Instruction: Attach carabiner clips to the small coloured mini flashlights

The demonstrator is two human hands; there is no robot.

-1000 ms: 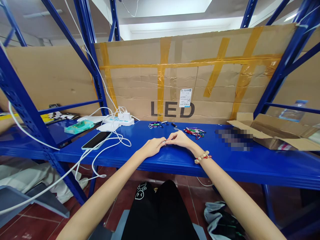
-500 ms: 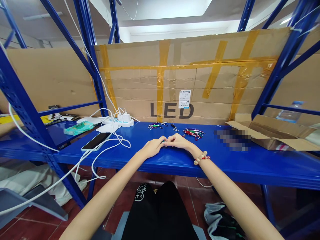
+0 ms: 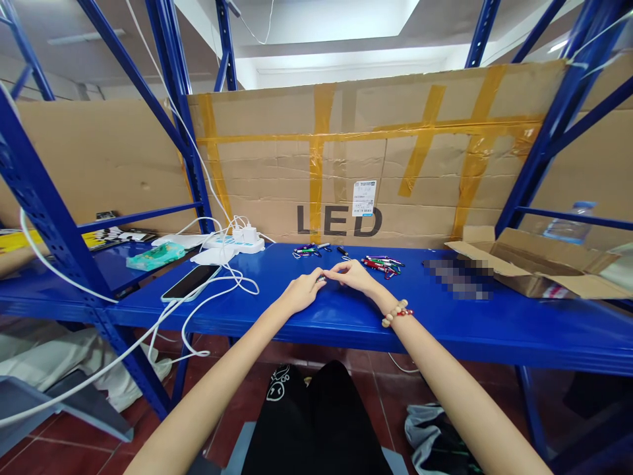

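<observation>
In the head view, grips a small, shiny, silvery piece (image 3: 321, 279) in the bare left hand (image 3: 302, 289), fingers closed around it, low over the front half of the blue metal shelf (image 3: 445, 323). Meets the left fingertips, or nearly, with the bare right hand (image 3: 352, 276), thumb and fingers pinched together; cannot tell whether with anything between them. Probably calls for two hands so near because of the tiny size. Extends both forearms across the front edge, perhaps for steadiness.

Just behind, lies within easy reach: a loose cluster of slender, multicoloured, shiny pieces (image 3: 310, 250), a short black piece with a pale loop (image 3: 343, 252), and a red, green and purple pile (image 3: 384, 266) just beyond the right hand. Looks grouped for sorting by eye. Farther left, sits well apart, likely for free working room: a dark-screened, pale-edged phone (image 3: 185, 282).
</observation>
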